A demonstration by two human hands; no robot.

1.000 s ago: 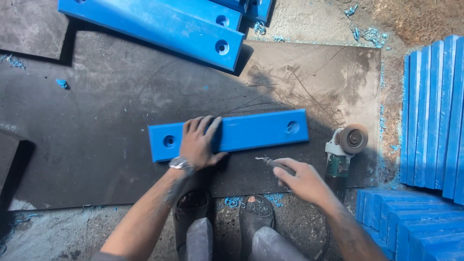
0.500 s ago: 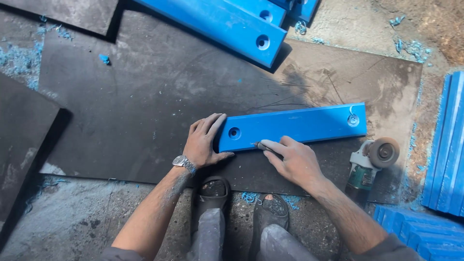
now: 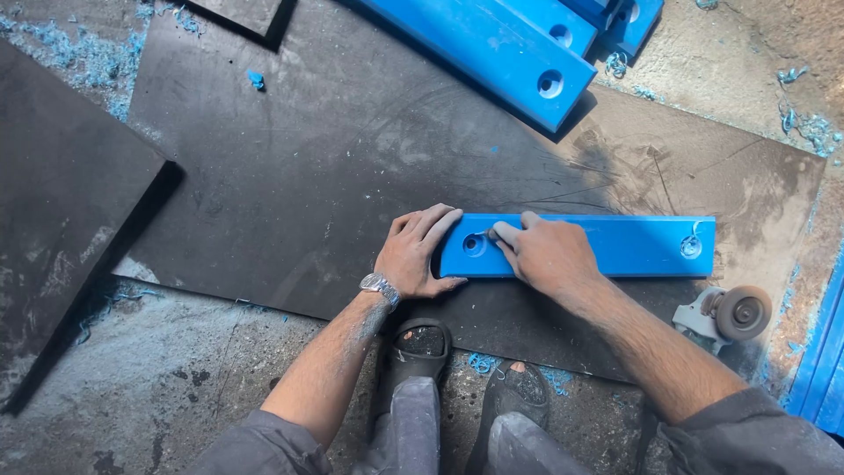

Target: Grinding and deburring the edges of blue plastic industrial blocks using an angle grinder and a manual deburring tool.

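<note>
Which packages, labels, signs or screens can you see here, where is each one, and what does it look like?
No packages, labels, signs or screens show.
The nearest thing to a display is the wristwatch on the left hand: a small silver-coloured watch, its face too small to make out.
Everything else is plain: blue plastic bars, dark mats and a small grinder.

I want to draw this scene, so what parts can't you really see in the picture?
- Head view: the small tool in the right hand is almost wholly covered by its fingers; its kind cannot be told.
- Head view: the left end of the flat blue plastic bar with round holes sits under the left hand.
- Head view: the grey wheeled power tool is partly behind the right forearm.
- Head view: the stacked blue plastic bars are cut off by the top edge.
</note>
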